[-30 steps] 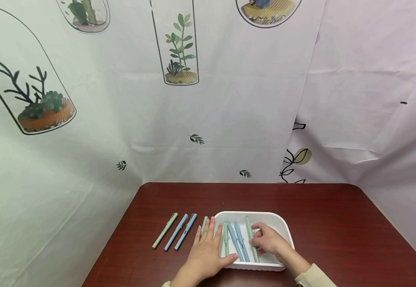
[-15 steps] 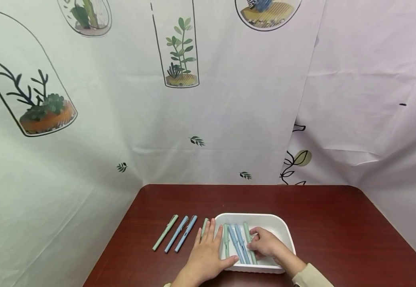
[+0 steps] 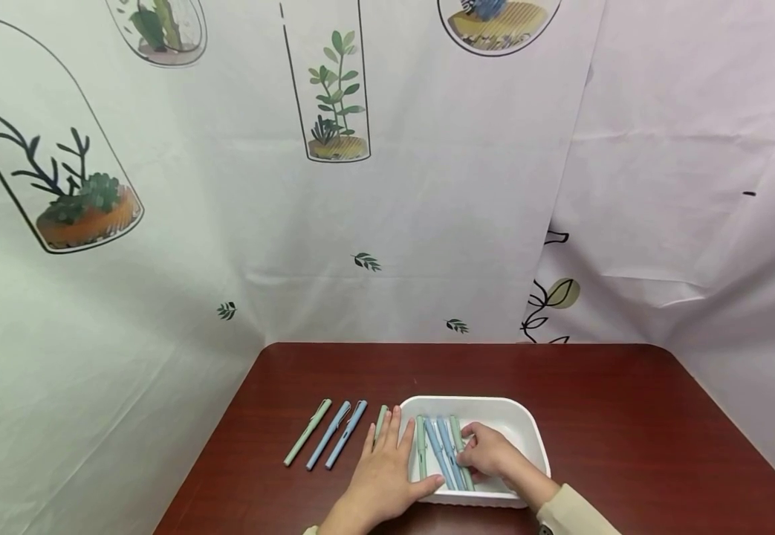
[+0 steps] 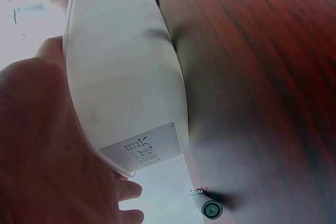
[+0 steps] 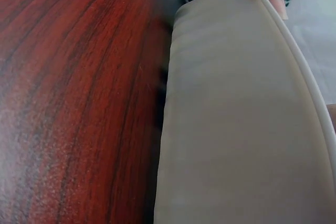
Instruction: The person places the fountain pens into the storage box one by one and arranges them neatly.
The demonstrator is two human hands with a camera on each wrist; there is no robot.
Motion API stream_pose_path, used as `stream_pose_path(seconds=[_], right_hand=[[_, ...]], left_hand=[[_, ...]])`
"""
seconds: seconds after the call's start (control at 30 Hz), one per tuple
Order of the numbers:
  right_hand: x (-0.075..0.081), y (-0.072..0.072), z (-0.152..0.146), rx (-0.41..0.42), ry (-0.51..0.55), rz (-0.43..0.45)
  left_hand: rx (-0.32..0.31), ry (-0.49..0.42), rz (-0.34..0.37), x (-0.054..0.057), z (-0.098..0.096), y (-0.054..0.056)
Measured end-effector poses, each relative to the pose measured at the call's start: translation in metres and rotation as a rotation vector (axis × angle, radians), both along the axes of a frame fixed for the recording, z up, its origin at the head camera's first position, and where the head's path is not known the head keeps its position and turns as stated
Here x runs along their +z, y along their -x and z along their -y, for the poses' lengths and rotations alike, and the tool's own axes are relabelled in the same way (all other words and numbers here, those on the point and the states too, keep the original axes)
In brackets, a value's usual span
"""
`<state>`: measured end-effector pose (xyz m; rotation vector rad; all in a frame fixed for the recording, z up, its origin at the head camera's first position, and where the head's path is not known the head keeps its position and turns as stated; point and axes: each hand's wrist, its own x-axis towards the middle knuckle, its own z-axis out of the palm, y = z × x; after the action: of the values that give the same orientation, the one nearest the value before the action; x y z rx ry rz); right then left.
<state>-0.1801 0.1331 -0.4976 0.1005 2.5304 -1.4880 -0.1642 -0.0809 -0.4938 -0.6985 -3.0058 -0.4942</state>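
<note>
Now I'm watching the right hand (image 3: pixel 486 452) pinching a green pen (image 3: pixel 455 427) inside the white tray (image 3: pixel 517 423). Meanwhile, the left hand (image 3: pixel 382 472) is touching the tray, fingers spread straight.

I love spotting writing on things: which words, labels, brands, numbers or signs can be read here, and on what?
White container: its label bears Chinese-style characters, tilted and too unclear to quote.
Pens: any lettering is too small to read.
Wall cloth: drawings, no readable words.
</note>
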Motion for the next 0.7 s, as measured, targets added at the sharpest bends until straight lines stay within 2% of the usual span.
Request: stream_pose_path(seconds=[0.53,0.7], right_hand=[[0.0024,-0.0003,0.0000,0.024,-0.090,-0.035],[0.0037,-0.0041,-0.0056,0.034,-0.124,-0.087]], left_hand=[[0.008,0.008,0.011,0.0006,-0.0006,0.0015],[0.008,0.012,0.019,-0.0008,-0.0013,0.0007]])
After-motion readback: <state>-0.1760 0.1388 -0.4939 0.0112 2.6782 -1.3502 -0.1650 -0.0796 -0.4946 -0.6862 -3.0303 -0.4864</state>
